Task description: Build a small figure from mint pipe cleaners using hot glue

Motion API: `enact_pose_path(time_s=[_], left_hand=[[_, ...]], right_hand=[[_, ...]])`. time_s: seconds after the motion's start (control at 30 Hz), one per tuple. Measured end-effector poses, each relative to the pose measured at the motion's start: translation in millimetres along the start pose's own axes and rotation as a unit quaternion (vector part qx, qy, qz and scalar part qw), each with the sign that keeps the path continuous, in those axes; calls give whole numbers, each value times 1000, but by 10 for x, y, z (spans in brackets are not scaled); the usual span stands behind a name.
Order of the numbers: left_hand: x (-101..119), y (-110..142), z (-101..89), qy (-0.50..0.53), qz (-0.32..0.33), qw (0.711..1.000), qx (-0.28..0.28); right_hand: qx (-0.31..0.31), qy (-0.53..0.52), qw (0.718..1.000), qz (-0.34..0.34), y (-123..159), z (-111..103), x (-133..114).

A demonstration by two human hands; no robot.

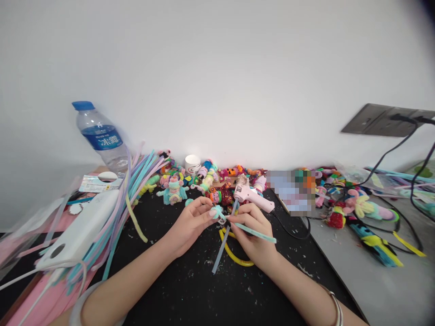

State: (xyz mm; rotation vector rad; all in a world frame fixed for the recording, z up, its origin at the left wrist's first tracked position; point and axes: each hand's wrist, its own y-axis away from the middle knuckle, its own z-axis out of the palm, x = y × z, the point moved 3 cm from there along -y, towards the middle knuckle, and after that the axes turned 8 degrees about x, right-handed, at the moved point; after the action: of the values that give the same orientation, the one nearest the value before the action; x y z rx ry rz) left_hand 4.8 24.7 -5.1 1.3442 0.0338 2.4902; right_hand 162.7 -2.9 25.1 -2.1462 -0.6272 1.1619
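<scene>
My left hand (pixel 192 224) pinches the curled end of a mint-green pipe cleaner (pixel 256 233) between thumb and fingers. The fingers of my right hand (pixel 253 233) are closed on the same pipe cleaner, and its straight tail sticks out to the right across that hand. Just behind my hands lies a pale pink hot glue gun (pixel 254 198), with a translucent glue stick near it. Below the pinched spot, another glue stick (pixel 220 258) rests on the black mat (pixel 190 290). A yellow-handled tool (pixel 239 260) lies partly hidden beneath my right hand.
Several fuzzy pipe-cleaner figures (pixel 173 190) line the wall beside a white paper cup (pixel 192 164). At left are a bundle of pipe cleaners (pixel 136 176), a water bottle (pixel 102 136) and a white power strip (pixel 81 226). More figures (pixel 365 206) and black cables (pixel 413 181) lie at right.
</scene>
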Motion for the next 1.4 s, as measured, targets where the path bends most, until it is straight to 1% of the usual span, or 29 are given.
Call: enact_pose_path(time_s=[0.2, 0.37, 0.47, 0.6, 0.67, 0.77, 0.9, 1.0, 1.1, 1.23, 1.3, 1.4], left_hand=[[-64, -16, -18, 60, -40, 997, -3], [-81, -11, -23, 65, -51, 997, 4], [-70, -10, -23, 65, -49, 997, 6], [-56, -16, -27, 57, -46, 997, 14], [-49, -18, -29, 49, -42, 998, 20], [-30, -18, -22, 37, -25, 999, 22], [0, -5, 5, -2, -7, 1000, 5], [28, 1, 14, -80, 26, 996, -1], [57, -1, 8, -163, 72, 984, -3], [77, 7, 13, -217, 121, 968, -29], [94, 24, 21, -267, 162, 949, -36], [129, 60, 38, -362, 228, 903, -33]], right_hand=[[-33, 44, 998, -43, 37, 46, -19], [-51, 120, 986, -102, 57, 96, -54], [-75, 137, 981, -118, 67, 109, -93], [-113, 118, 980, -110, 77, 97, -108], [-104, 106, 984, -102, 74, 74, -92], [-73, 98, 988, -89, 53, 33, -59], [-59, 102, 991, -56, 2, -6, -26], [-62, 104, 992, -38, -25, -21, -2], [-63, 111, 991, -30, -28, -30, 33], [-56, 107, 992, -23, -18, -37, 66], [-57, 102, 993, -21, -15, -37, 70], [-61, 96, 993, -20, -15, -35, 66]])
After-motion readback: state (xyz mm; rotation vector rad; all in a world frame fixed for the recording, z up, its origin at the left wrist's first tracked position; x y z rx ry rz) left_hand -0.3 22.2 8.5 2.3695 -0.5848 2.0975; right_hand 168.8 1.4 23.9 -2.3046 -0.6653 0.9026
